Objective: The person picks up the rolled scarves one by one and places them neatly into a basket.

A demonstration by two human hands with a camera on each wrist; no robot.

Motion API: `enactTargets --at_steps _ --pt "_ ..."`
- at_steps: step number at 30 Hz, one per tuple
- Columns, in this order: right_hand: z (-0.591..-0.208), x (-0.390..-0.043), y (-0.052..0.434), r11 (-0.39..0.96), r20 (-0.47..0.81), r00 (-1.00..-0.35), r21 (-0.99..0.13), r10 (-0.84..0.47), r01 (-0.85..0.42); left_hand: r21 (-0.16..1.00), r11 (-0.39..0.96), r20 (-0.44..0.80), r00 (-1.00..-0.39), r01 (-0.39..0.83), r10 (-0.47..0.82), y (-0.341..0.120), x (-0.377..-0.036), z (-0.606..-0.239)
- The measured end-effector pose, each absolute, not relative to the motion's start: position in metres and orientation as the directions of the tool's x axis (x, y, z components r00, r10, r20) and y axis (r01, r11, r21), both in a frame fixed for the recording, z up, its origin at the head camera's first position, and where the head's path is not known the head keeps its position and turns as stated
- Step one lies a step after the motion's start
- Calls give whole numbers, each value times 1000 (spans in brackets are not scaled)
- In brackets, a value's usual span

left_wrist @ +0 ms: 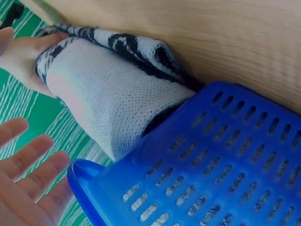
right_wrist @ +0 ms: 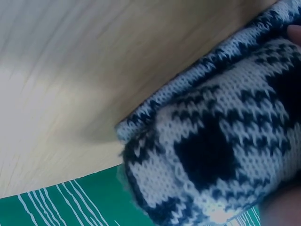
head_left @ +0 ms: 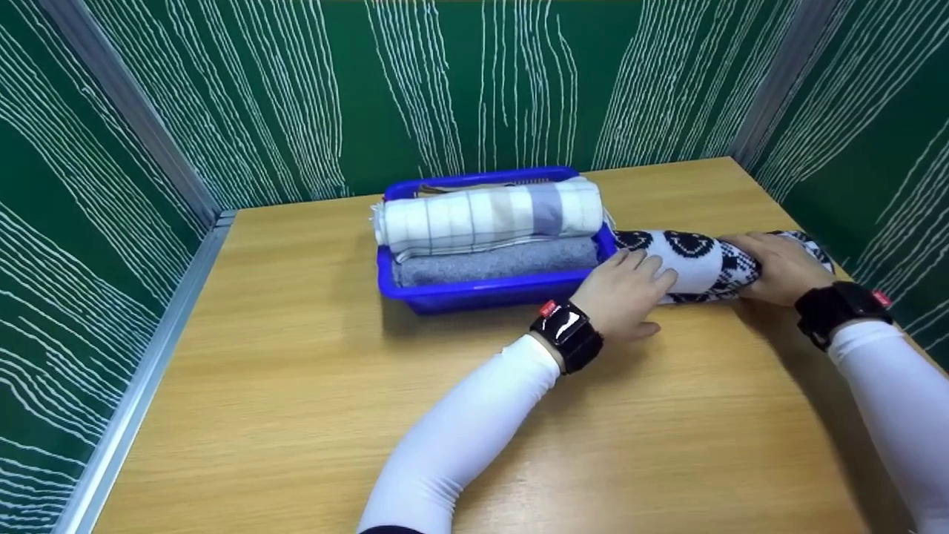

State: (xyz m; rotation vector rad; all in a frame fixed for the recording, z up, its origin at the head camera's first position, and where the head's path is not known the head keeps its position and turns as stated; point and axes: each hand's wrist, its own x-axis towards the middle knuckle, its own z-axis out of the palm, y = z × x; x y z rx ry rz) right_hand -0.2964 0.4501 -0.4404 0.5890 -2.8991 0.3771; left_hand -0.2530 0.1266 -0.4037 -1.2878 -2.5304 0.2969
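A rolled black-and-white knitted cloth (head_left: pixel 704 267) lies on the wooden table (head_left: pixel 296 386), its left end against the right side of a blue plastic basket (head_left: pixel 474 293). My left hand (head_left: pixel 626 293) rests on the roll's left end with straight fingers; the left wrist view shows those fingers (left_wrist: pixel 26 188) spread beside the roll (left_wrist: pixel 103 94) and the basket's slotted wall (left_wrist: pixel 211 165). My right hand (head_left: pixel 778 267) curls over the roll's right end and grips it (left_wrist: pixel 21 56). The right wrist view is filled by the knit (right_wrist: pixel 211 141). The basket holds a rolled white plaid towel (head_left: pixel 489 215) above a grey one (head_left: pixel 497 261).
Green walls with white lines enclose the table at the back and both sides. A metal rail (head_left: pixel 148 356) runs along the table's left edge. Bare wood stretches in front of and left of the basket. The roll's right end is near the table's right edge.
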Motion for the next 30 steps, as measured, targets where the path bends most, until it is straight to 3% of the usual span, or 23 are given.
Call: enactTargets --at_steps 7,19,30 --pt "-434 -296 450 904 137 -933 -237 -333 -357 -318 568 151 -551 759 821 133 -253 -405" --pt "-416 -304 439 940 -83 -958 -233 -273 -248 -317 571 154 -553 757 819 143 -253 -408" --pt "-419 -305 438 927 -17 -946 -207 -323 -313 -342 628 214 -592 699 777 151 -252 -417"
